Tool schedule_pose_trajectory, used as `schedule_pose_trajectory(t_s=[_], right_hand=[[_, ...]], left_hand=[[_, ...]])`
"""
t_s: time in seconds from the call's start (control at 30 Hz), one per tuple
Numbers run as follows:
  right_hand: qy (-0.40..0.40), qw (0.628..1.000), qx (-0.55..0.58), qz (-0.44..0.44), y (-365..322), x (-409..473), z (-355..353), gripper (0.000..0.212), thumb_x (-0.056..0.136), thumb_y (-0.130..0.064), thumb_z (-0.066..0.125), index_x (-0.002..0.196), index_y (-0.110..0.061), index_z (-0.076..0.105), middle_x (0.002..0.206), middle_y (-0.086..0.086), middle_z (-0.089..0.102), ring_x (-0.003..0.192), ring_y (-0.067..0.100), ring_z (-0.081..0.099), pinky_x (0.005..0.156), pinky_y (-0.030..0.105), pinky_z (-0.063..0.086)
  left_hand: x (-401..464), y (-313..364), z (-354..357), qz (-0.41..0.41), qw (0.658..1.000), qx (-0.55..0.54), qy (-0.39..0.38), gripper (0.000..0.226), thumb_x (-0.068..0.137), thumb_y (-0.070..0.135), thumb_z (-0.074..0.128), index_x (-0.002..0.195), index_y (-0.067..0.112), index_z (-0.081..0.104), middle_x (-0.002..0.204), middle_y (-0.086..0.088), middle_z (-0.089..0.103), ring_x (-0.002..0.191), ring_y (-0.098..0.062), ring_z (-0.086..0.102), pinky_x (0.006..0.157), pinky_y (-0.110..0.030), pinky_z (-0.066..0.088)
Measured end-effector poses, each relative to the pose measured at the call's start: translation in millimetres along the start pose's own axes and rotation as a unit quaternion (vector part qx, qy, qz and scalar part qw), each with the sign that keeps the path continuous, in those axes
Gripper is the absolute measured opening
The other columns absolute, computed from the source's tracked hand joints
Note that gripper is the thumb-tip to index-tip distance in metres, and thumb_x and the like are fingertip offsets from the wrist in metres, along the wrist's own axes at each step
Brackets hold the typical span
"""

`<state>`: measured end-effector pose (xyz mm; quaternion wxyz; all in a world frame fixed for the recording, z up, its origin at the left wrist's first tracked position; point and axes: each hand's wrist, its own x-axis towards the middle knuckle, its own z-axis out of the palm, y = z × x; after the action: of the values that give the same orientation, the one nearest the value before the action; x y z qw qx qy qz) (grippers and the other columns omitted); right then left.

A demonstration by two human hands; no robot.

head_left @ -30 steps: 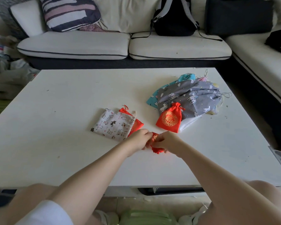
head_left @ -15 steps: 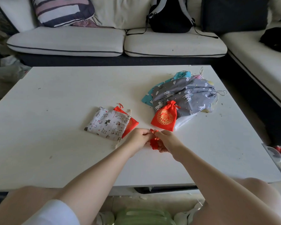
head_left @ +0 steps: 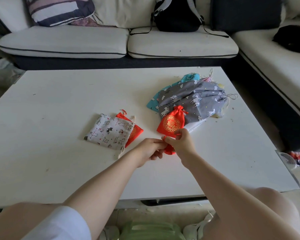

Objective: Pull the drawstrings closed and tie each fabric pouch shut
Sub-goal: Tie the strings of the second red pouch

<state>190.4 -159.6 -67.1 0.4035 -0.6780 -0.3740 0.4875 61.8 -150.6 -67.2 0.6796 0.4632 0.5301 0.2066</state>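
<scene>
A person sits at a white counter [head_left: 59, 101], both bare forearms reaching forward over it. The two hands meet near the counter's middle, around a small red pouch [head_left: 169, 150]. The left hand [head_left: 150, 149] has its fingers curled, pinching the pouch's red cord at its top. The right hand [head_left: 180, 142] is also curled, pinching the cord from the other side, with a loop of cord around one fingertip. The pouch hangs between the hands, mostly hidden by them.

Just beyond the right hand lies a second red pouch [head_left: 172, 122] with a gold round emblem, its neck gathered shut. It leans on a pile of larger bags [head_left: 197, 99] in grey and teal prints. To the left lies a flat white pouch [head_left: 109, 131] printed with small animals, overlapping another red pouch [head_left: 135, 131].

Behind the counter is a pale sofa [head_left: 68, 42] with cushions and a black backpack [head_left: 177, 14].
</scene>
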Motion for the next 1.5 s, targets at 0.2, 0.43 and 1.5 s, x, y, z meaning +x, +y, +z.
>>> schedule_pose_trajectory(t_s=[0.2, 0.43, 1.5], right_hand=[[-0.023, 0.999, -0.019, -0.033, -9.3, 5.4, -9.4, 0.031, 0.074, -0.008, 0.074, 0.093, -0.011, 0.049, 0.074, 0.000, 0.046, 0.050, 0.012, 0.051, 0.048, 0.022, 0.048], [-0.120, 0.989, 0.079, 0.046, -21.6, 7.7, -20.9, 0.025, 0.093, 0.008, 0.036, 0.084, -0.001, 0.058, 0.070, 0.012, 0.051, 0.072, 0.021, 0.058, 0.074, 0.027, 0.055], [-0.111, 0.979, -0.066, -0.156, -41.9, -23.3, -12.0, 0.013, 0.082, 0.000, 0.063, 0.082, -0.013, 0.059, 0.072, 0.005, 0.063, 0.058, 0.015, 0.063, 0.068, 0.031, 0.056]], left_hand=[[1.0, 5.8, 6.2, -0.022, 0.995, -0.098, -0.026, 0.017, 0.095, 0.017, 0.049, 0.087, 0.018, 0.064, 0.055, 0.005, 0.052, 0.053, -0.008, 0.052, 0.050, -0.016, 0.035], [-6.8, 6.8, -10.9, -0.049, 0.992, -0.117, -0.023, 0.018, 0.095, 0.029, 0.049, 0.101, 0.016, 0.059, 0.086, -0.001, 0.062, 0.085, -0.027, 0.068, 0.072, -0.033, 0.055], [-46.6, 32.2, -2.8, 0.089, 0.995, 0.038, 0.016, 0.031, 0.099, 0.015, 0.038, 0.071, 0.015, 0.051, 0.071, -0.002, 0.061, 0.056, -0.014, 0.055, 0.050, -0.017, 0.043]])
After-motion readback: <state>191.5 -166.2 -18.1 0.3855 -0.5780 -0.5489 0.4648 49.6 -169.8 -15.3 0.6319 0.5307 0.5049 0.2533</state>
